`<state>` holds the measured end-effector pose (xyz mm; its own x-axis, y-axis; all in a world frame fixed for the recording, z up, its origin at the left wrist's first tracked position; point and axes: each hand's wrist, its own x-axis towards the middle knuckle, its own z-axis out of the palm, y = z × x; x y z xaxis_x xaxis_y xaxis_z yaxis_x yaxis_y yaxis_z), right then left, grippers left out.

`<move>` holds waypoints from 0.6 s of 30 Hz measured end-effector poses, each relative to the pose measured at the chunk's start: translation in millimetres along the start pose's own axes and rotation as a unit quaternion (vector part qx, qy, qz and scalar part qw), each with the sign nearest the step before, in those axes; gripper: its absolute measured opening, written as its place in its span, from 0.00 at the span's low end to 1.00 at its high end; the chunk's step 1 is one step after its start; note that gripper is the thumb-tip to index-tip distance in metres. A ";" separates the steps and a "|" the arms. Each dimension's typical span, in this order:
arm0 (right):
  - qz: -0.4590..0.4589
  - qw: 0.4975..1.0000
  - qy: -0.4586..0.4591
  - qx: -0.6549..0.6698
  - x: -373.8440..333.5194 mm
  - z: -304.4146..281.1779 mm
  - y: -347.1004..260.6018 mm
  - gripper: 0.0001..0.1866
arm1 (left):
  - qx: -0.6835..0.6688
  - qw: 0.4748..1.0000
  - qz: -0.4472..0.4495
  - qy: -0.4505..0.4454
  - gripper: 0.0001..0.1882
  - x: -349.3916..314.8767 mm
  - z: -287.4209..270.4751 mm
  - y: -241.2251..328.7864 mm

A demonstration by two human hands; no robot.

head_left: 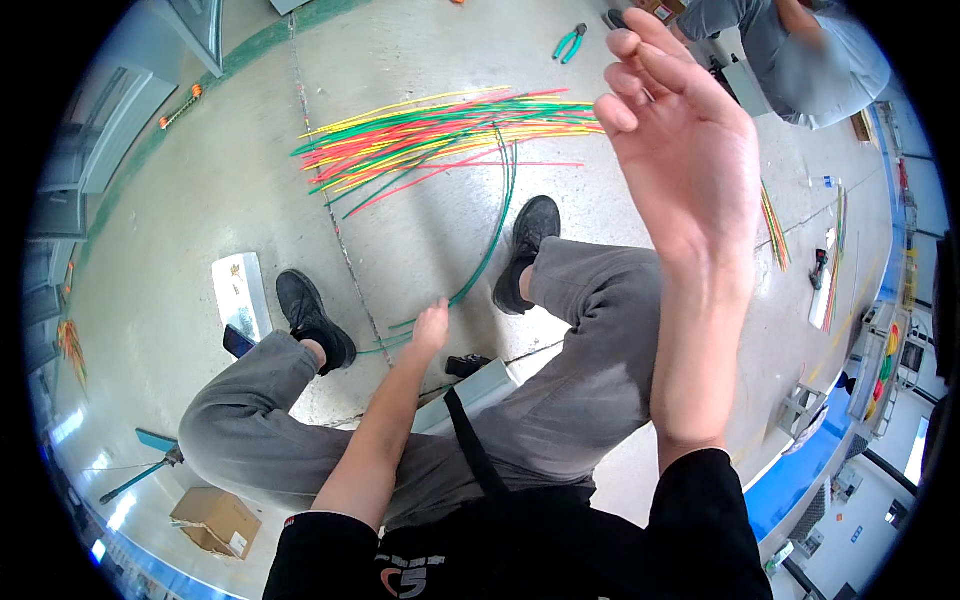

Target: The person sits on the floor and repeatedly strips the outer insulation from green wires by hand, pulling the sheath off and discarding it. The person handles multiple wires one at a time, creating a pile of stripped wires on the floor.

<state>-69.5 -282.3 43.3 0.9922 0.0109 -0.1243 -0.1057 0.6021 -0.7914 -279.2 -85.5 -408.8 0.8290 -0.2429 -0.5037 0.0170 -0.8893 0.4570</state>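
Note:
My left hand [432, 327] is closed around a few thin green strands [484, 271], either wires or tubes. They curve from its grip up to the pile, and their short ends stick out to its left. My right hand [690, 150] is raised high on the right, palm showing. Its fingers are half bent and a little apart, with nothing visible in them. Beyond my feet a long loose pile of red, yellow and green strands [430, 135] lies across the floor; the raised hand covers part of its right side.
Green-handled pliers [570, 44] lie beyond the pile. A white board [241, 292] and a dark phone-like object [238, 341] are by my left shoe [310, 312]. A cardboard box [215, 521] stands at lower left. Another person [825, 70] sits at upper right, near smaller strand bundles [774, 225].

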 end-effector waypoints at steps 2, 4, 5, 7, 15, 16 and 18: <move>0.008 1.000 -0.009 0.007 -2.1 1.5 3.0 0.17 | -0.020 0.998 -0.017 0.062 0.16 4.6 -4.0 1.7; 0.000 0.999 -0.046 -0.008 -7.6 5.1 2.0 0.19 | -0.009 0.995 -0.022 0.099 0.15 15.9 -10.0 1.4; -0.003 0.998 -0.063 -0.015 -11.2 6.8 2.9 0.20 | -0.002 0.993 -0.025 0.117 0.15 19.8 -12.2 0.5; 0.003 0.998 -0.038 -0.050 -21.5 13.5 1.7 0.20 | 0.002 0.996 -0.029 0.085 0.14 23.2 -8.9 2.7; -0.043 0.999 -0.022 -0.009 -32.8 -1.5 14.4 0.20 | 0.033 0.995 -0.024 0.089 0.09 18.8 11.8 28.5; -0.036 0.999 -0.028 -0.005 -28.9 -4.3 12.2 0.20 | 0.062 0.994 -0.005 0.091 0.09 15.2 -2.5 33.5; 0.031 0.999 -0.019 0.004 -19.6 -5.3 1.1 0.19 | 0.125 0.987 0.035 0.096 0.08 9.6 -28.3 41.3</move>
<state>-89.4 -286.1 41.7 0.9857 0.0784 -0.1489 -0.1657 0.6062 -0.7778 -254.7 -113.6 -374.1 0.9146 -0.2509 -0.3173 -0.1631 -0.9465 0.2783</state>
